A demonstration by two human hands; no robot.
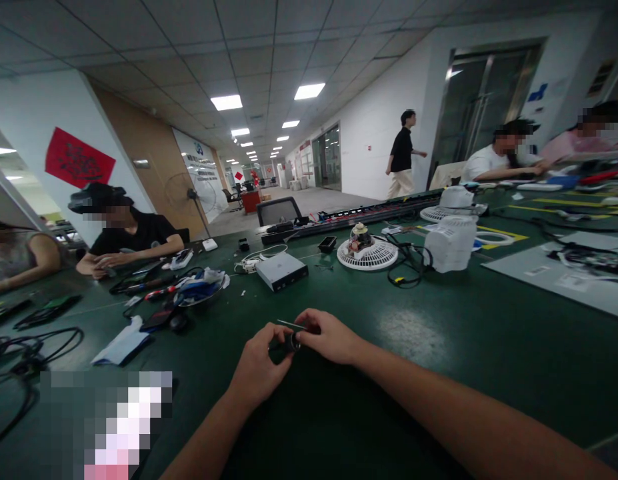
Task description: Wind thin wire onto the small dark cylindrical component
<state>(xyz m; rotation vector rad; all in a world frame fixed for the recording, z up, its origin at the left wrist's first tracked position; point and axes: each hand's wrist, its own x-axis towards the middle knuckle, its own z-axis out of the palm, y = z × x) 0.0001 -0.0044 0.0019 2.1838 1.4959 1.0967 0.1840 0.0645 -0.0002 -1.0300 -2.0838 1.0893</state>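
Over the green table, my left hand (261, 363) pinches a small dark round part (292, 343) between thumb and fingers; its exact kind is too small to tell. My right hand (333, 339) is closed close beside it, its thumb touching the same part. A thin metal rod (287, 324) sticks out leftward from the right fingers, above the dark part. Whatever end of the rod lies inside the right hand is hidden. Beyond the hands sits a silver and black box-shaped drive (282, 270).
Behind are a round white fan grille (367, 253) with exposed parts, a white plastic housing (451, 243), a black cable (409, 270) and a small black tray (327, 244). At left lie a folded cloth (123, 342) and cables. Seated people flank the table; another person walks behind.
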